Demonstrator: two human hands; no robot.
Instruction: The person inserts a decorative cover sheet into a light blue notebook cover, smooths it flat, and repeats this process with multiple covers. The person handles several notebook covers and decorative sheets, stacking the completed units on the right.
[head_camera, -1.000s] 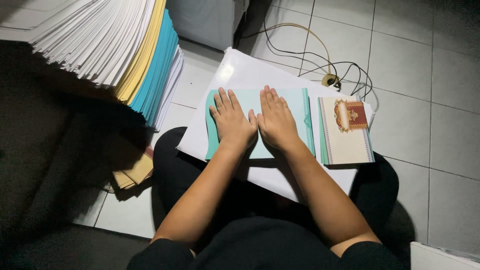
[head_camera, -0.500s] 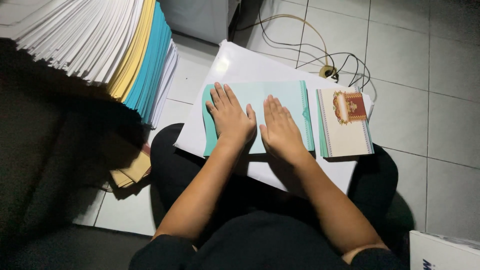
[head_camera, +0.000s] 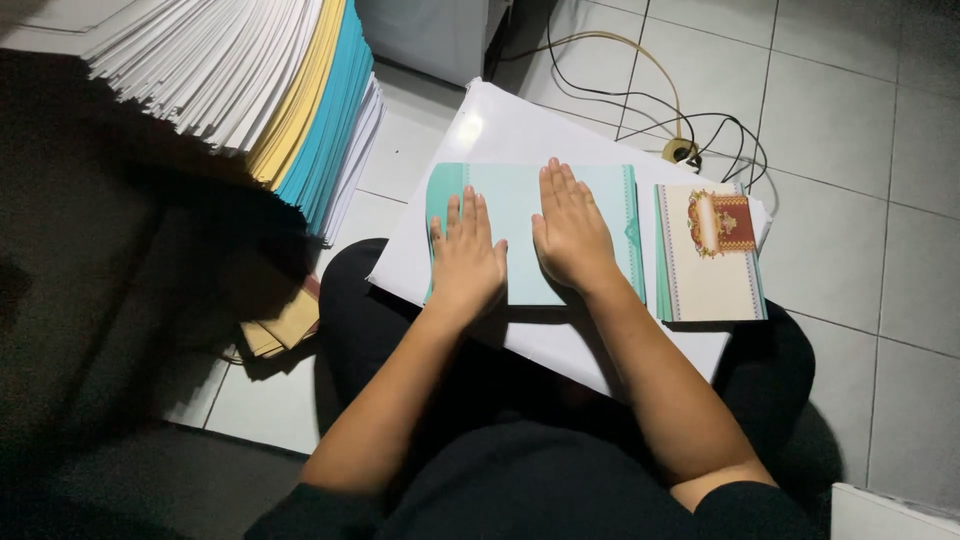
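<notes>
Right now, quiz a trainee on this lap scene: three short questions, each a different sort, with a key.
1. True or false: both hands lie flat on the teal sheet.
2. What lies beside the right hand? A) a decorated card stack B) a pair of scissors C) a mug
3. Fill in: beside the left hand towers a paper pile of white, yellow and ____ sheets.

Key: 1 true; 2 A; 3 teal.
</notes>
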